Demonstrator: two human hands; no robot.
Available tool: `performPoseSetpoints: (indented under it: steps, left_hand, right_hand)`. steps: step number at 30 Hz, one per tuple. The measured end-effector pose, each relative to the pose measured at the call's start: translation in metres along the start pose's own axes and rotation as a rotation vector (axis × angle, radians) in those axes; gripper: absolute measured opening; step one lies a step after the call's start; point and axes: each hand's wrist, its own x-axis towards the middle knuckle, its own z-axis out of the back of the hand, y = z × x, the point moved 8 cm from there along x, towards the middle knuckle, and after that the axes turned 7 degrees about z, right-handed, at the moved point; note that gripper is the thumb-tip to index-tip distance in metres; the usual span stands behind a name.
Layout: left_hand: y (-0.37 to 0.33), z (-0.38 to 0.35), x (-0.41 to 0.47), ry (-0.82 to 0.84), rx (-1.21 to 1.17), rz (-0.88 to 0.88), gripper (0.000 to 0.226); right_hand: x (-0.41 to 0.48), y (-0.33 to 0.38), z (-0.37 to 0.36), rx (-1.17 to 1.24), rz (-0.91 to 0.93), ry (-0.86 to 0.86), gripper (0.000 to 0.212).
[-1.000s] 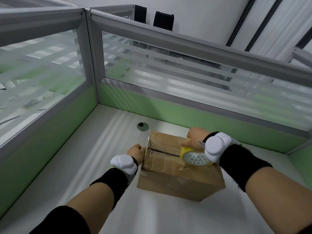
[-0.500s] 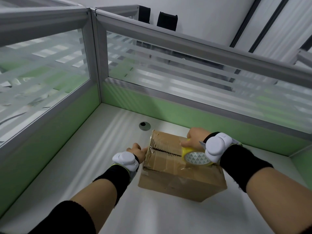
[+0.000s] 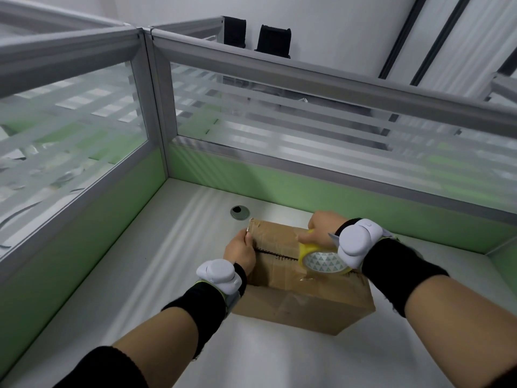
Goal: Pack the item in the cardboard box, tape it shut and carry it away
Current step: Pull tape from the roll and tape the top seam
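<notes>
A brown cardboard box (image 3: pixel 302 301) stands on the white desk, its top flaps closed with a dark seam down the middle. My right hand (image 3: pixel 324 229) grips a yellow roll of tape (image 3: pixel 321 259) that rests on the box top over the seam. My left hand (image 3: pixel 240 252) presses against the box's left end, fingers pinching the tape end at the top edge. A clear strip of tape runs along the seam between both hands. The item inside is hidden.
The desk (image 3: pixel 140 275) sits in a corner of green and frosted-glass partitions (image 3: pixel 307 152). A round cable hole (image 3: pixel 239 212) lies just behind the box. Two black chair backs (image 3: pixel 274 40) show beyond the partition.
My left hand has shifted up along the box's left end to the top edge. The right hand and the tape roll have stayed almost in place.
</notes>
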Motion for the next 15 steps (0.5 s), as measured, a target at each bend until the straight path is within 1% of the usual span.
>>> performPoseSetpoints:
  steps: [8,15]
  left_hand:
    - [0.0028,-0.0053,-0.0016,0.022,0.062,-0.069,0.035]
    - [0.0060,-0.0046,0.0022,-0.023,0.100,-0.035,0.032]
  right_hand:
    - [-0.0017,-0.0011,0.0000,0.054,0.017,-0.021,0.051]
    - [-0.0002,-0.0026,-0.0004,0.107,0.023,-0.053,0.053]
